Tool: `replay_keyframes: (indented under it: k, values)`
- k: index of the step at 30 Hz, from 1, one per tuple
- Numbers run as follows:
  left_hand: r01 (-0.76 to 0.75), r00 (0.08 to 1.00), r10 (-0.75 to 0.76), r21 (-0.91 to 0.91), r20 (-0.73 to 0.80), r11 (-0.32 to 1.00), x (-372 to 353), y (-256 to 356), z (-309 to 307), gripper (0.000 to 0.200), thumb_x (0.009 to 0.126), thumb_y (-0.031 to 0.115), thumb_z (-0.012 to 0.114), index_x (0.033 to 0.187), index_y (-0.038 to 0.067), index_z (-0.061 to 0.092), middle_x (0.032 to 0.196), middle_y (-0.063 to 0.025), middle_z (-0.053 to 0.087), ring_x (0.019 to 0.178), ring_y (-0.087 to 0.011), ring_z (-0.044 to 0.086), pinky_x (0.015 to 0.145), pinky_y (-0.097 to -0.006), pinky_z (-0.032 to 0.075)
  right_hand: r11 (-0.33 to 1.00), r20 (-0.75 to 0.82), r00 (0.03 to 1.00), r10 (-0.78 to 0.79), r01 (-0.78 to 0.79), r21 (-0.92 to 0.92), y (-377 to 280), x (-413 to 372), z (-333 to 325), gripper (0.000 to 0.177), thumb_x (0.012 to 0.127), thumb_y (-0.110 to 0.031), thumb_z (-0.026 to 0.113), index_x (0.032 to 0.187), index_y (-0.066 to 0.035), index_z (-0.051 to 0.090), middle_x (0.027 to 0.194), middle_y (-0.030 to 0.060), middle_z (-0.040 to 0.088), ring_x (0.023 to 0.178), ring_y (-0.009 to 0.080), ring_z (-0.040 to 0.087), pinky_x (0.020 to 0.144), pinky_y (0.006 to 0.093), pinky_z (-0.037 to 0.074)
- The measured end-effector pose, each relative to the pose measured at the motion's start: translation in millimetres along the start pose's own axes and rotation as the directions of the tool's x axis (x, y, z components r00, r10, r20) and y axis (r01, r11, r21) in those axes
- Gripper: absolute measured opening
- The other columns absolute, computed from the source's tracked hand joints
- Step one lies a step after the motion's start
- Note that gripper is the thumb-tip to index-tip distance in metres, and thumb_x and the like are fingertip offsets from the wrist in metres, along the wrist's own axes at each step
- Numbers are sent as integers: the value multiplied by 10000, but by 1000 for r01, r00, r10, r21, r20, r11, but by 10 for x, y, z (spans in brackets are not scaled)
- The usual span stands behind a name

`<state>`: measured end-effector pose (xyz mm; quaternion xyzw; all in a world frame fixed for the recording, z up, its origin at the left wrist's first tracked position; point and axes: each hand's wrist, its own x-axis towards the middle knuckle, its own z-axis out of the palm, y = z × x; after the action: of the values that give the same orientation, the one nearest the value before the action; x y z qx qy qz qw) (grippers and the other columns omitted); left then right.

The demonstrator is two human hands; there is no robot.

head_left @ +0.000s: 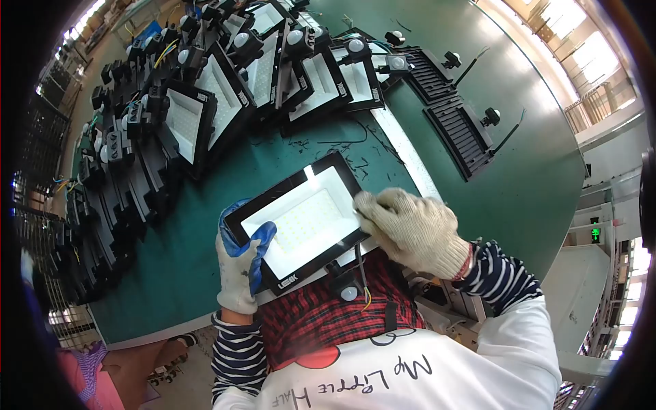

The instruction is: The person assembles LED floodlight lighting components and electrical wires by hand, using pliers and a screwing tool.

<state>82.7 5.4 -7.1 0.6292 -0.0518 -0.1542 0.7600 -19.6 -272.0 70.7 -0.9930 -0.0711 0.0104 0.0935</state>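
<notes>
A black-framed floodlight [301,222] with a white inner face is held tilted at the table's near edge. My left hand [242,260], in a white glove with blue coating, grips its left side, thumb over the front. My right hand [410,229], in a cream knitted glove, has its fingers curled together at the frame's right edge; whether anything small is between them is hidden. Below the frame hang a black sensor [346,285] with a white dome and a grey cable [363,273] with coloured wire ends.
Many similar floodlights [188,123] are piled at the back left of the green table [171,273]. Two ribbed black housings [459,137] lie at the right beyond a pale strip [410,160]. Dark scraps [355,160] are scattered mid-table. Part of another person [126,376] shows at the lower left.
</notes>
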Motion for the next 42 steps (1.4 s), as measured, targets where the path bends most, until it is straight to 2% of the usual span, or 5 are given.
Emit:
replay_keyframes:
  k: [17,19,21,29,42]
  values:
    - [14,999,-15,-26,-46,1000,5,123,71,589,821,135,778,1325,-5,508,1223,-109,602,1118,-192,600,1013,-318,477,993,-108,988,115,-114,17,-152,333,-168,276,980,-327,583,1176,-136,622,1002,124,650,774,351,689,628,426,569]
    - [-114,992,122,160,-40,981,8,188,122,560,809,95,790,1292,-15,527,1212,-114,609,1090,-190,617,970,-309,506,868,-513,835,198,93,488,233,561,174,263,991,-305,594,1050,-70,694,991,112,689,699,279,677,601,387,540]
    - [-313,939,335,221,-72,924,-109,168,111,593,772,126,839,1265,-14,542,1187,-110,615,1081,-191,606,959,-325,498,319,53,801,596,-297,900,153,575,-309,322,1020,-307,551,1034,-24,704,821,-22,625,686,57,542,615,220,437]
    - [-501,853,522,316,23,805,-498,494,268,647,744,118,876,1272,-38,535,1172,-162,643,1046,-245,660,935,-368,534,533,-252,917,308,53,844,-126,381,-376,555,779,-49,802,1298,8,616,1113,46,650,974,87,594,858,260,508]
    - [-620,762,641,395,95,678,-709,850,397,625,772,84,812,1285,-53,484,1135,-179,645,1027,-250,666,926,-360,522,80,-473,749,464,496,864,-277,444,-430,145,962,-118,658,967,27,655,790,62,641,751,108,629,759,296,550]
